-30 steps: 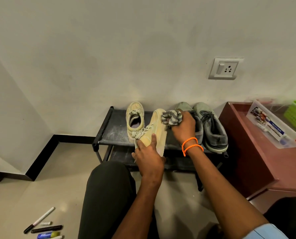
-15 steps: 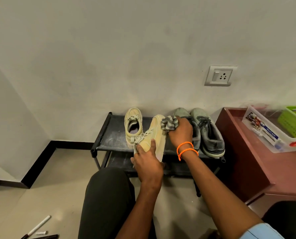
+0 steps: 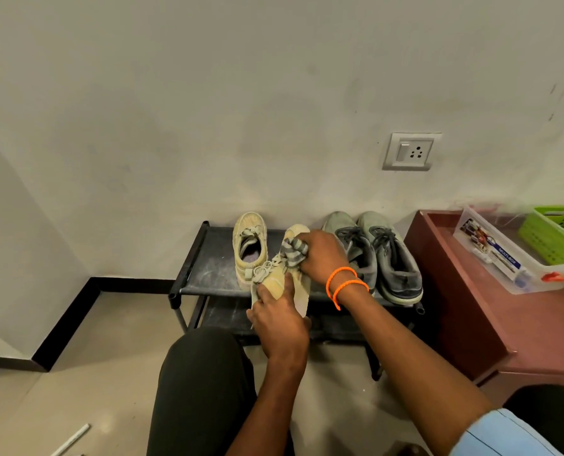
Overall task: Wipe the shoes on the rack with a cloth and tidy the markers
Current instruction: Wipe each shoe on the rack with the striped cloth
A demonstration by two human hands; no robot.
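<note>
Pale floor tiles and a plain grey-white wall are framing a low black shoe rack, which is serving as the landmark. Nearest the viewer, in front of the rack, a white marker is lying on the floor at the lower left edge, only partly visible. Just in front of the rack's front rail, the left hand is gripping the heel end of a cream sneaker, fingers curled round it and thumb lying along its side. The sneaker's long axis is running away from the viewer, toe pointing toward the wall, tipped so its side is facing up. Above the rack's top shelf, the right hand is bunching a grey striped cloth in curled fingers and pressing it on the sneaker's toe half; this hand is the nearer one to the unwiped far end. The sneaker is looking dusty and worn, with loose laces. On the shelf, its cream partner is standing left of it, and a grey pair right of it.
</note>
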